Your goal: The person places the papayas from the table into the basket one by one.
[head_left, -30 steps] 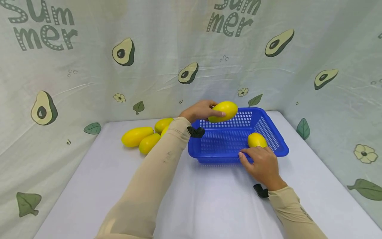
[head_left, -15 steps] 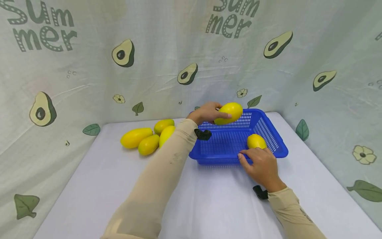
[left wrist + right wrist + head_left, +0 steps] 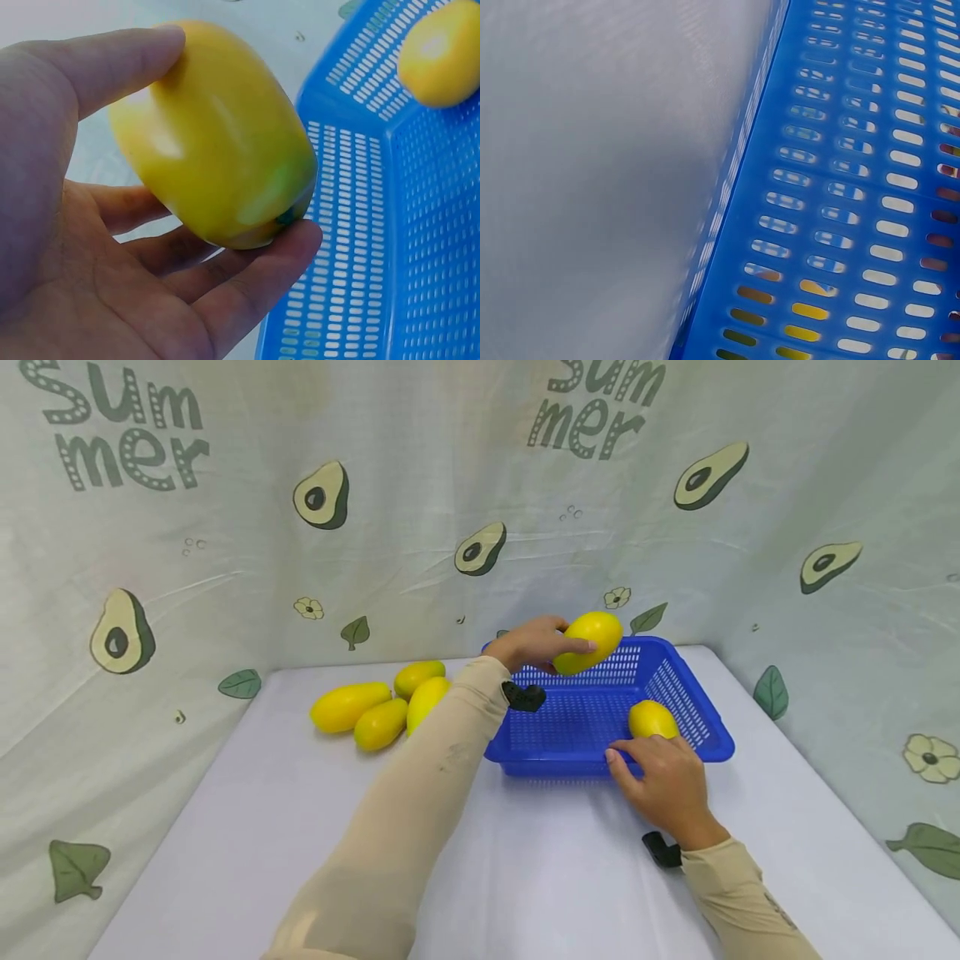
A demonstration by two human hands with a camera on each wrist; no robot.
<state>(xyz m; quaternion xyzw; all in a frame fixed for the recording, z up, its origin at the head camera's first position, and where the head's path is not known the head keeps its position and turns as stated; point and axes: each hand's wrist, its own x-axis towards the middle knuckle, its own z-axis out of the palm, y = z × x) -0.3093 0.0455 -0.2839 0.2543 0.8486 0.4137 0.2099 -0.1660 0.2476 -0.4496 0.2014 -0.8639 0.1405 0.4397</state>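
Further right than before, the left hand (image 3: 536, 642) curls its fingers round a yellow fruit (image 3: 592, 631) slanting longways up-right; the right hand (image 3: 663, 781), fingers bent, holds the blue basket (image 3: 555, 760)

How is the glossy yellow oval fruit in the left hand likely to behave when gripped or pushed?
The glossy yellow oval fruit would probably roll sideways if pushed, given its rounded sides. Its shiny skin suggests it might slip in a loose grip. It seems firm: no dent shows around the left hand's thumb tip.
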